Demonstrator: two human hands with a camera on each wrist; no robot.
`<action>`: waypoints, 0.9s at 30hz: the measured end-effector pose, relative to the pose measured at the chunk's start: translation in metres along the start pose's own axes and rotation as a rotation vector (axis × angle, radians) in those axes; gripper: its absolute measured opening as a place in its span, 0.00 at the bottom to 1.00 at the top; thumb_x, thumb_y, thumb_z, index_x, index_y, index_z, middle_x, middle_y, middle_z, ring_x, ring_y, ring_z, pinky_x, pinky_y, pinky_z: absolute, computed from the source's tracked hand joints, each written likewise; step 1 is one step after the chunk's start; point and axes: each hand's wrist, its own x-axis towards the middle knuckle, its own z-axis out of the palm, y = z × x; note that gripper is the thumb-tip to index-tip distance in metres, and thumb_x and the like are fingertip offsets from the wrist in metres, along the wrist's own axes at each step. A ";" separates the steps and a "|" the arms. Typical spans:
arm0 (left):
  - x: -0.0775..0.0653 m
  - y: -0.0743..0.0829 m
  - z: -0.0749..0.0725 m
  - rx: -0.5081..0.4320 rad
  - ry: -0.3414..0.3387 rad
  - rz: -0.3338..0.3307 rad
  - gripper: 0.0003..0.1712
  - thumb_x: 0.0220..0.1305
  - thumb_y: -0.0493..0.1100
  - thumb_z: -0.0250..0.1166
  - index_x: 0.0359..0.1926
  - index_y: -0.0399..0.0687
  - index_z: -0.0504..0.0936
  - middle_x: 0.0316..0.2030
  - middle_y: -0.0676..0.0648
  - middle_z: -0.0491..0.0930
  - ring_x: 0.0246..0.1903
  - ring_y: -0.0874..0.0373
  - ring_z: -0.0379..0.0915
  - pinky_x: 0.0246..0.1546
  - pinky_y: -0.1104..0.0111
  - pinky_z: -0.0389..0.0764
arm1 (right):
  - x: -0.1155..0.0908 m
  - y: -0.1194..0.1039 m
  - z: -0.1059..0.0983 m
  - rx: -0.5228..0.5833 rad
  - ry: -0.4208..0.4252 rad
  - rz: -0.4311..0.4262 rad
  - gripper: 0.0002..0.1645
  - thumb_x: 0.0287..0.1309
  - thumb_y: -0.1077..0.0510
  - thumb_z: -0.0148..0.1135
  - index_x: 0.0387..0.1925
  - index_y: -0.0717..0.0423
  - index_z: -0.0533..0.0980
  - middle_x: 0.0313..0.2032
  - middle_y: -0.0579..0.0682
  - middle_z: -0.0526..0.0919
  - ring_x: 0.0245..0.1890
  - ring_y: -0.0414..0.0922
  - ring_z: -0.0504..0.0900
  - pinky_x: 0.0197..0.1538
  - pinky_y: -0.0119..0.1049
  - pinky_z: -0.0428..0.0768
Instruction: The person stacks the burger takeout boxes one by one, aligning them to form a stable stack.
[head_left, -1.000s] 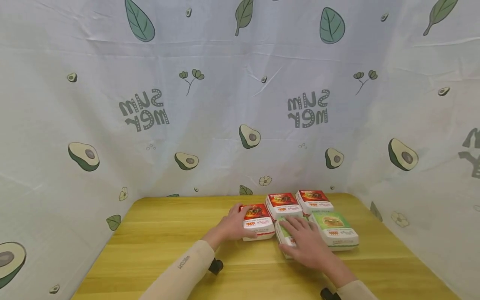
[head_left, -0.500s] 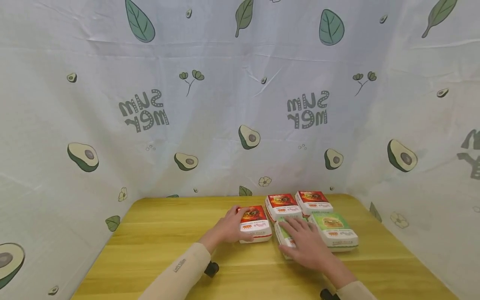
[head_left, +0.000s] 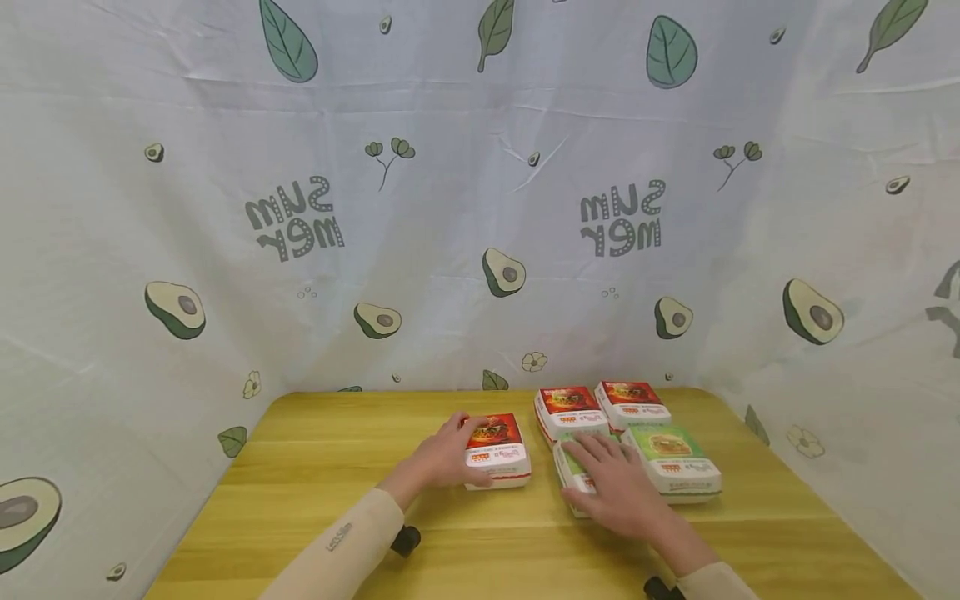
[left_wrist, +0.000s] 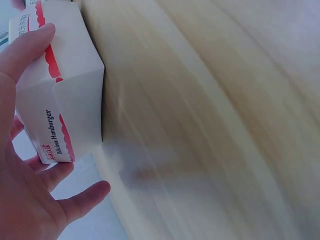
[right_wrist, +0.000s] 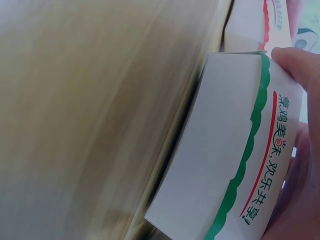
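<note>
My left hand (head_left: 444,454) grips a red-topped hamburger box (head_left: 504,454) at its left end, thumb on the near face and fingers toward the far side. In the left wrist view, the thumb presses the white side of this box (left_wrist: 75,95), while one finger sticks out past it. My right hand (head_left: 617,487) rests over a green-topped hamburger box (head_left: 567,467) and hides most of its lid. In the right wrist view the thumb touches a corner of that green-edged box (right_wrist: 225,130); its other fingers are mostly hidden.
Another green-topped box (head_left: 678,467) stands to the right of my right hand. Behind are two more red-topped boxes (head_left: 572,408), (head_left: 632,404). All stand on a yellow wooden table (head_left: 337,450), with a printed curtain (head_left: 435,208) at its back.
My left hand has moved left with its red-topped box, and a gap has opened between it and the other boxes. The right hand has stayed on the green-topped box.
</note>
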 end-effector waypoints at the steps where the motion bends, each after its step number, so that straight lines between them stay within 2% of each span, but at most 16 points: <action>1: -0.001 -0.001 -0.001 -0.003 0.002 0.000 0.56 0.47 0.67 0.76 0.75 0.69 0.60 0.75 0.44 0.55 0.64 0.42 0.67 0.59 0.41 0.72 | 0.000 0.000 0.000 -0.003 0.000 0.001 0.41 0.58 0.33 0.66 0.69 0.42 0.70 0.70 0.52 0.70 0.69 0.59 0.66 0.63 0.71 0.61; 7: -0.007 -0.010 -0.008 -0.013 -0.003 -0.009 0.56 0.47 0.67 0.77 0.75 0.70 0.60 0.76 0.43 0.54 0.65 0.39 0.66 0.59 0.39 0.70 | 0.001 0.000 -0.003 -0.008 -0.010 0.005 0.42 0.58 0.32 0.65 0.70 0.42 0.70 0.71 0.51 0.69 0.70 0.58 0.65 0.64 0.71 0.61; 13: -0.009 -0.018 -0.010 -0.006 -0.001 -0.006 0.56 0.46 0.68 0.76 0.74 0.71 0.60 0.75 0.45 0.55 0.62 0.43 0.67 0.57 0.41 0.72 | 0.000 0.000 -0.008 0.005 -0.051 0.016 0.43 0.58 0.31 0.65 0.71 0.42 0.69 0.72 0.52 0.68 0.71 0.58 0.64 0.65 0.71 0.59; 16: -0.010 -0.022 -0.011 0.002 0.004 -0.004 0.56 0.46 0.68 0.77 0.74 0.70 0.60 0.74 0.45 0.56 0.61 0.44 0.68 0.56 0.42 0.72 | 0.001 0.000 -0.011 0.013 -0.095 0.009 0.46 0.57 0.30 0.65 0.72 0.42 0.67 0.73 0.53 0.66 0.72 0.60 0.62 0.67 0.72 0.56; 21: -0.014 -0.027 -0.014 0.005 0.007 -0.008 0.56 0.46 0.67 0.77 0.74 0.69 0.60 0.73 0.45 0.57 0.60 0.44 0.69 0.56 0.42 0.73 | 0.002 0.001 -0.016 0.023 -0.218 0.003 0.53 0.51 0.28 0.68 0.75 0.39 0.62 0.76 0.54 0.59 0.75 0.61 0.56 0.70 0.73 0.49; 27: -0.019 -0.034 -0.019 -0.013 0.008 0.000 0.55 0.47 0.66 0.77 0.74 0.67 0.61 0.72 0.45 0.58 0.59 0.45 0.69 0.55 0.42 0.73 | 0.003 0.004 -0.021 0.076 -0.301 -0.014 0.62 0.41 0.41 0.80 0.77 0.38 0.57 0.78 0.56 0.53 0.77 0.63 0.51 0.69 0.75 0.47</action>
